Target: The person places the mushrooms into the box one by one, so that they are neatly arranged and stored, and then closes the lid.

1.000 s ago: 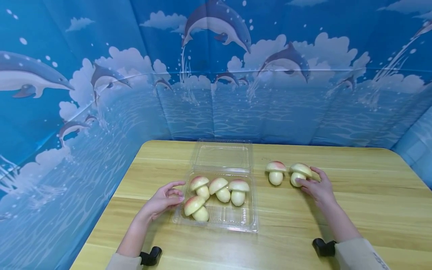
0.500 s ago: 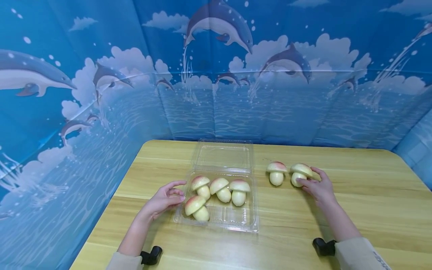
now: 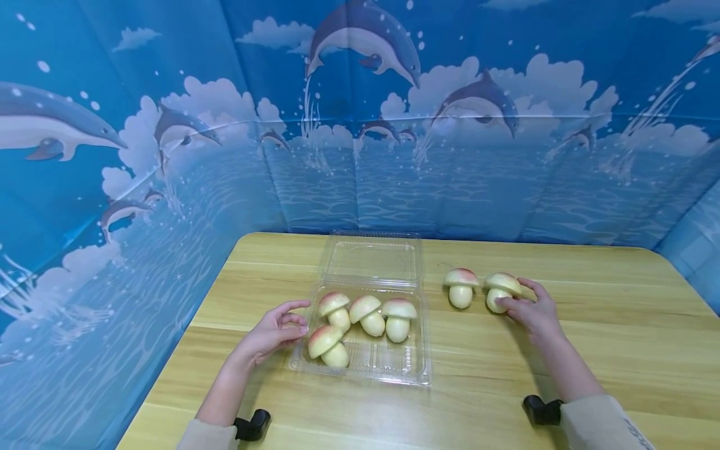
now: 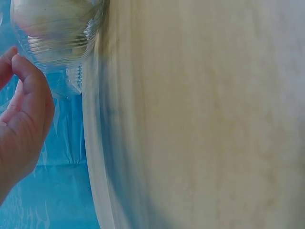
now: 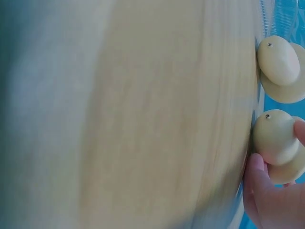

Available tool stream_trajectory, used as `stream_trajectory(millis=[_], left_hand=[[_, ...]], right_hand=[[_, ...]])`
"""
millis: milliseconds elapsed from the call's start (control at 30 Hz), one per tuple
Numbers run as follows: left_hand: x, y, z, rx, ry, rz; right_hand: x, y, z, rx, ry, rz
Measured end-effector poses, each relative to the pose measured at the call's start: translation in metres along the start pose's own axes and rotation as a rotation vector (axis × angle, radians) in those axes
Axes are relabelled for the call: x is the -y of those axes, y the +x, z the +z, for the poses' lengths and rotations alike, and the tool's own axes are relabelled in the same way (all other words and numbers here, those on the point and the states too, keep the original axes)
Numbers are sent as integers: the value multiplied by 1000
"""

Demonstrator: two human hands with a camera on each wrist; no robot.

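Toward the right, two mushroom-shaped pieces with cream stems and pink-tinged caps stand on the table. My right hand (image 3: 534, 314) grips the outer mushroom (image 3: 498, 294), its thumb on the stem and its fingers around the far side. Just left of that one is the other mushroom (image 3: 460, 289). A clear plastic clamshell box (image 3: 388, 369) lies with its lid folded back, holding several like mushrooms (image 3: 329, 347). Beside the box's left wall is my left hand (image 3: 270, 334), fingers loosely bent and holding nothing. In the left wrist view its fingertips (image 4: 16, 57) come near the box's ribbed side.
The wooden table (image 3: 450, 406) has rounded far corners. A blue curtain (image 3: 360, 175) printed with dolphins hangs behind it and along the left. The clear lid (image 3: 372, 259) lies flat behind the box. Each wrist wears a black strap-on mount (image 3: 253, 425).
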State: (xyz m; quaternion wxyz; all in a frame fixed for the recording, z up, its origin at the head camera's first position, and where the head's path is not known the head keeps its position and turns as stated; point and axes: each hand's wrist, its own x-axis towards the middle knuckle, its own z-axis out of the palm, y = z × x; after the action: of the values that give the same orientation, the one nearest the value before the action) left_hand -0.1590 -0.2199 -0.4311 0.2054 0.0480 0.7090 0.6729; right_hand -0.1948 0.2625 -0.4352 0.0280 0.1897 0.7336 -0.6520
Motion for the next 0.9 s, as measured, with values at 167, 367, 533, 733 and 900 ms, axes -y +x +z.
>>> stream_trajectory(millis=[167,367,533,733,900], left_hand=[[0,0,0,4,1,2],[1,1,0,4,-2,3],[1,0,0,-3,-8,-4],[1,0,1,-9,1,-11],[2,1,2,-11,1,-9]], right_hand=[[-2,-1,-5,12,6,9],[-5,-3,-11,34,56,24],[-7,-6,-17,69,39,1],[-11,-10,-25,108,68,-5],[-12,-16,-31,159,113,-1]])
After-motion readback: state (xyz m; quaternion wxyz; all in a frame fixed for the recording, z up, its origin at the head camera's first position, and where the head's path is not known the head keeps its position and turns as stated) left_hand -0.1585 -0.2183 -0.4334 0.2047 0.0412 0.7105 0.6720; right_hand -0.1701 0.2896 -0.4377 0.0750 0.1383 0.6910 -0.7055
